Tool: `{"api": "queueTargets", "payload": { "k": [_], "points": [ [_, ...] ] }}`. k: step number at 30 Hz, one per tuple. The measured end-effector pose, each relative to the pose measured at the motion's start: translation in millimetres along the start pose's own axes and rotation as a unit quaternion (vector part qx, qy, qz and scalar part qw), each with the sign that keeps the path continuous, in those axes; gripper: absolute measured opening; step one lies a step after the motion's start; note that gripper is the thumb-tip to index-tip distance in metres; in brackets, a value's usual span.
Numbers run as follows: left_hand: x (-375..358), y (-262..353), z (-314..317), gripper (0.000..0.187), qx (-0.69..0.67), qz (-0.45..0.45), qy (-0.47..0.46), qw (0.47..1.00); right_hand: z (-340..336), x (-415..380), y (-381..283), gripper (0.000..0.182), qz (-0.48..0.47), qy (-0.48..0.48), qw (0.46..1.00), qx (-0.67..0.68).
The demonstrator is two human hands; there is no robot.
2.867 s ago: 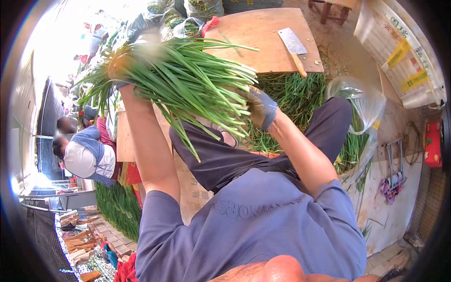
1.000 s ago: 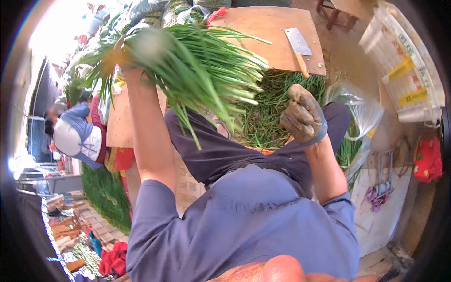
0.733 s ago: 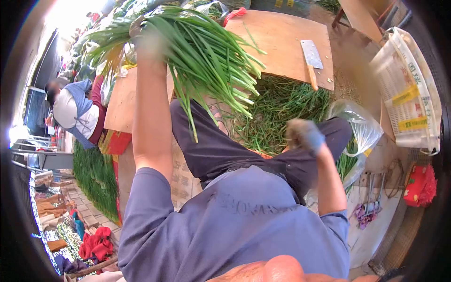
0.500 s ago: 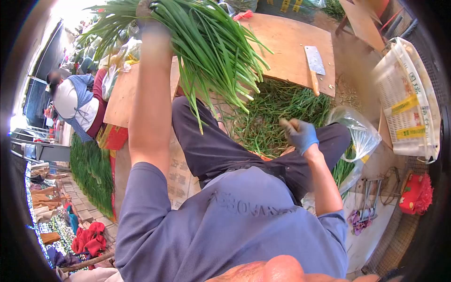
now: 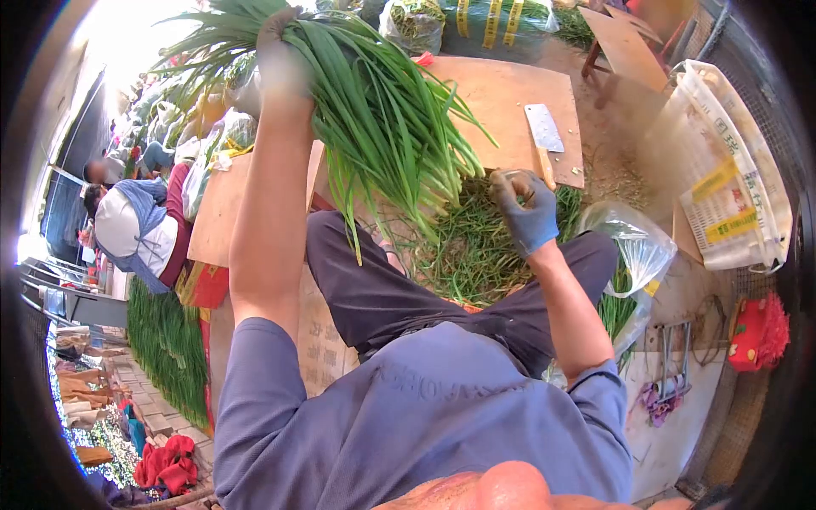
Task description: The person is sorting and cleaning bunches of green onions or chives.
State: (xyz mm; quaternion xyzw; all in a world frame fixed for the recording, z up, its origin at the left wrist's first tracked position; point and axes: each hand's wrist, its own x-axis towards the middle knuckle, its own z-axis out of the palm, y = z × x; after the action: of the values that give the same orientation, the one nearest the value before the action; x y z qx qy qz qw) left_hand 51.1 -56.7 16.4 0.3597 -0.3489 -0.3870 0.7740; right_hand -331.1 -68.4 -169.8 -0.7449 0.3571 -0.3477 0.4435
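High in the head view, my left hand (image 5: 277, 55), partly smeared by a blurred spot, is closed round a big bunch of green garlic chives (image 5: 374, 110). The leaves spread to the upper left and the pale stem ends hang down to the right. My right hand (image 5: 529, 214), in a blue-grey glove, is beside those stem ends with its fingers curled and pinched; what they hold, if anything, cannot be made out. A cleaver (image 5: 544, 129) with a wooden handle lies on the wooden board (image 5: 497, 85) just beyond it.
Loose green trimmings (image 5: 463, 255) cover the floor between my legs. A clear plastic bag (image 5: 633, 246) and a white basket (image 5: 722, 170) stand at the right. More chives (image 5: 166, 340) are stacked at the left, near another person (image 5: 140, 225).
My right hand has come up from near my knee to the chives' stem ends. The bunch stays in my left hand, and its stems hang slightly lower in view.
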Motion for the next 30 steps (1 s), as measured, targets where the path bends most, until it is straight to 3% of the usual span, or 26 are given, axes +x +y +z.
{"api": "queueTargets", "payload": {
  "k": [1, 2, 3, 6, 7, 9, 11, 12, 13, 14, 15, 16, 17, 18, 19, 20, 21, 23, 26, 27, 29, 30],
  "points": [
    [-21.6, -3.2, 30.9, 0.018, -0.013, 0.011, 0.069, 0.998, -1.9, 0.0, -2.6, 0.046, -0.105, 0.039, 0.991, -0.069],
    [-25.0, -4.0, 38.6, 0.018, -0.008, 0.006, 0.057, 0.998, -3.9, 0.7, -4.8, 0.050, -0.208, 0.078, 0.965, -0.137],
    [-28.0, -4.7, 44.0, 0.018, -0.003, 0.000, 0.046, 0.999, -6.8, 5.5, -5.8, 0.068, -0.186, 0.076, 0.975, -0.097],
    [-37.2, -14.1, 67.0, 0.018, -0.019, -0.049, -0.025, 0.998, -10.2, 30.6, 8.1, 0.078, -0.122, 0.042, 0.977, -0.172],
    [-41.3, -19.0, 77.5, 0.018, -0.029, -0.070, -0.053, 0.996, -4.3, 41.6, 10.2, 0.082, -0.085, -0.026, 0.967, -0.241],
    [-47.6, -30.6, 102.4, 0.020, -0.026, -0.141, -0.116, 0.983, 6.3, 48.2, -2.2, 0.081, 0.002, -0.094, 0.994, 0.053],
    [-63.4, -48.6, 134.6, 0.041, -0.008, -0.118, -0.033, 0.992, 19.1, 59.7, -2.8, 0.081, 0.041, -0.118, 0.942, 0.310],
    [-40.6, -73.2, 129.0, 0.037, 0.049, -0.090, -0.039, 0.994, 17.2, 54.5, -18.3, 0.088, 0.018, -0.147, 0.897, 0.417],
    [-58.3, -67.8, 144.6, 0.032, 0.318, -0.018, -0.005, 0.948, 14.1, 50.7, -28.1, 0.090, -0.007, -0.151, 0.876, 0.458],
    [-44.7, -94.6, 147.2, 0.026, 0.216, 0.104, -0.058, 0.969, 12.1, 49.2, -35.6, 0.092, -0.033, -0.153, 0.853, 0.498],
    [-70.1, -75.3, 173.4, 0.018, 0.310, -0.023, -0.009, 0.950, 8.7, 50.4, -37.2, 0.087, -0.067, -0.145, 0.854, 0.496],
    [-47.3, -118.8, 177.1, 0.012, 0.316, 0.153, -0.018, 0.936, 5.5, 53.1, -32.3, 0.084, -0.035, -0.105, 0.889, 0.445],
    [-56.4, -122.9, 184.7, 0.017, 0.210, 0.003, -0.107, 0.972, 2.0, 56.5, -24.6, 0.082, -0.004, -0.063, 0.918, 0.391],
    [-80.4, -108.5, 199.9, 0.054, 0.421, 0.064, -0.083, 0.901, -5.1, 48.5, -32.2, 0.077, -0.034, -0.065, 0.924, 0.376],
    [-75.6, -123.9, 211.9, 0.047, 0.397, 0.064, -0.084, 0.912, -12.2, 40.6, -39.8, 0.074, -0.064, -0.066, 0.928, 0.361],
    [-76.1, -140.3, 221.0, 0.061, 0.459, 0.016, -0.075, 0.885, -16.8, 50.5, -24.1, 0.062, 0.015, -0.053, 0.925, 0.375],
    [-81.1, -144.2, 233.1, 0.073, 0.495, 0.015, -0.144, 0.857, -23.3, 55.4, 3.9, 0.061, 0.033, -0.029, 0.909, 0.416],
    [-93.8, -142.7, 243.2, 0.080, 0.470, 0.017, -0.216, 0.856, -26.6, 51.0, 18.1, 0.053, 0.040, 0.030, 0.863, 0.502],
    [-103.5, -157.1, 253.2, 0.083, 0.336, 0.029, -0.297, 0.893, -46.3, 75.0, 64.5, 0.064, 0.008, 0.047, 0.798, 0.600],
    [-105.2, -164.5, 257.5, 0.082, 0.273, 0.037, -0.318, 0.907, -41.3, 56.2, -7.0, 0.055, 0.037, 0.193, 0.785, 0.587],
    [-104.4, -164.3, 262.7, 0.077, 0.209, 0.077, -0.367, 0.903, -68.7, 66.2, 14.0, 0.053, -0.088, -0.070, 0.676, 0.728],
    [-102.5, -159.3, 262.9, 0.073, 0.206, 0.109, -0.394, 0.889, -89.0, 66.1, 39.7, 0.055, -0.124, -0.085, 0.699, 0.699]
  ]
}}
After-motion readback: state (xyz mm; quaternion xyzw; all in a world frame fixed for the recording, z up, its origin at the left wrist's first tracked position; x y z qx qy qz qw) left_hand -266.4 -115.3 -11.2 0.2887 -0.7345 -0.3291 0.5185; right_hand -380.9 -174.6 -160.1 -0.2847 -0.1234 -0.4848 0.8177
